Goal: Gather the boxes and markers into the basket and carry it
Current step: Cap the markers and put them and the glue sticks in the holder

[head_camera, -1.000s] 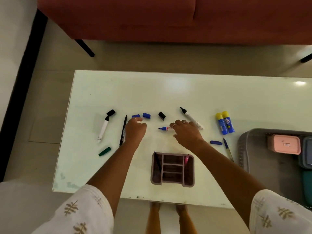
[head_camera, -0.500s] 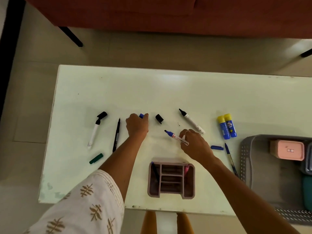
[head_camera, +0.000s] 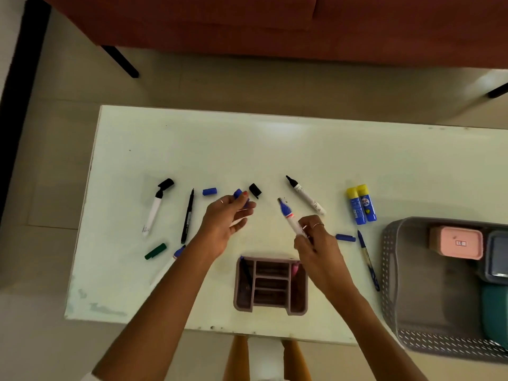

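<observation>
A pale green rectangular table (head_camera: 275, 149) carries all of the working items. At its right end stands a grey perforated plastic basket (head_camera: 390, 270), which contains a pink lidded box (head_camera: 457, 243), a grey box (head_camera: 496, 257) and a teal box (head_camera: 494, 312), each partly cut off by the frame edge. A mauve plastic compartmented pen holder (head_camera: 270, 287) stands at the near edge of the table, between the forearms.

The left hand (head_camera: 224, 221) is raised above the table, fingers curled, pinching a small blue marker cap (head_camera: 240, 198) at the fingertips. The right hand (head_camera: 316, 240) grips the white barrel of an uncapped blue-tipped marker (head_camera: 286, 213), tip pointing away from the person.

Loose items lie on the table surface: two blue glue sticks with yellow caps (head_camera: 361, 204) side by side near the basket, a white marker with a black tip (head_camera: 305, 195), a white marker with a black cap (head_camera: 158, 204), a slim black pen (head_camera: 187, 215), a blue pen (head_camera: 368, 259) just beside the basket, a green cap (head_camera: 155, 251), a black cap (head_camera: 255, 190) and a second blue cap (head_camera: 209, 191).
</observation>
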